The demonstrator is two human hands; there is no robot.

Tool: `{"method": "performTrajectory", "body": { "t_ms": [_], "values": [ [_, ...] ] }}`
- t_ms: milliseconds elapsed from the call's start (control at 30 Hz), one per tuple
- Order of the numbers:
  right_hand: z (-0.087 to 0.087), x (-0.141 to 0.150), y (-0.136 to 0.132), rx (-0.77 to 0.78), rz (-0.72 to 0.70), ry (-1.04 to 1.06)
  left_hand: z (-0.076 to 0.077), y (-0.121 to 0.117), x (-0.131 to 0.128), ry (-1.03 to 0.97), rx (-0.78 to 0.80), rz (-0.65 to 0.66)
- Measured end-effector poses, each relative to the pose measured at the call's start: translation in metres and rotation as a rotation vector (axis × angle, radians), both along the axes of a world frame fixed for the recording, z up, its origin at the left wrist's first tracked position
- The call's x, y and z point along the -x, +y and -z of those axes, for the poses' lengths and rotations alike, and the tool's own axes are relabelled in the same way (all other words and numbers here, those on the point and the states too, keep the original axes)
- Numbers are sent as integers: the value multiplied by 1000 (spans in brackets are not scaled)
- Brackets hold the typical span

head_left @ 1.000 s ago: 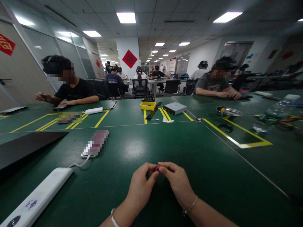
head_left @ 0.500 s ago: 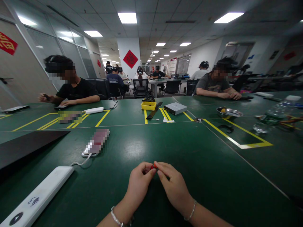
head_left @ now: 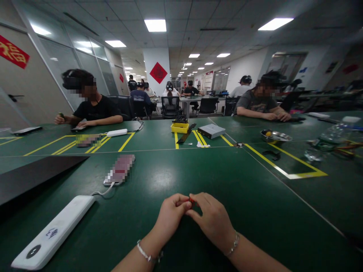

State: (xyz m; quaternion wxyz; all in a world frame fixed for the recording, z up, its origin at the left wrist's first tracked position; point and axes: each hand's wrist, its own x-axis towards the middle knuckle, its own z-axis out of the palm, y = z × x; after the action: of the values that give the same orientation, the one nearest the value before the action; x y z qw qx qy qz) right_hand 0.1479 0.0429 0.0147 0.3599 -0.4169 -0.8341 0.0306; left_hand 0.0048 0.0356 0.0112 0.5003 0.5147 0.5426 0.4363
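Just over the green table (head_left: 136, 226), my two hands meet at their fingertips. Between them is a small red object (head_left: 191, 200), mostly covered by my fingers, so its kind does not show. My left hand (head_left: 172, 211) is closed, its thumb and forefinger pinching the object from the left. From the right, my right hand (head_left: 214, 213) has its forefinger and thumb bent against the same object. Each wrist wears a bracelet.
On the left lie a white power bank (head_left: 53, 234), a phone (head_left: 120, 170) cabled to it and a black panel (head_left: 36, 175). Farther back are a yellow tray (head_left: 180, 128), a grey box (head_left: 211, 131), a metal bowl (head_left: 279, 138) and a plastic bottle (head_left: 329, 138). Two people sit opposite.
The whole view has shifted slightly. My right thumb has moved lower, away from the left fingers, and less of the red object shows. Both hands remain together at it.
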Motion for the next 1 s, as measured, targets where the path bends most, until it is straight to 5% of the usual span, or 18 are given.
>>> {"method": "performTrajectory", "body": {
  "t_ms": [367,533,700,833,1000],
  "values": [
    [-3,-8,4,-32,121,-142,10,-4,-2,59,-138,170],
    [-13,-82,51,88,563,-174,9,-4,-1,206,-206,126],
    [-10,-182,82,430,983,-181,8,1,6,542,-244,1],
    [9,-219,84,538,1077,-150,10,2,6,657,-269,35],
    [22,-217,84,487,1103,-160,9,-1,4,707,-267,40]
  ]
}}
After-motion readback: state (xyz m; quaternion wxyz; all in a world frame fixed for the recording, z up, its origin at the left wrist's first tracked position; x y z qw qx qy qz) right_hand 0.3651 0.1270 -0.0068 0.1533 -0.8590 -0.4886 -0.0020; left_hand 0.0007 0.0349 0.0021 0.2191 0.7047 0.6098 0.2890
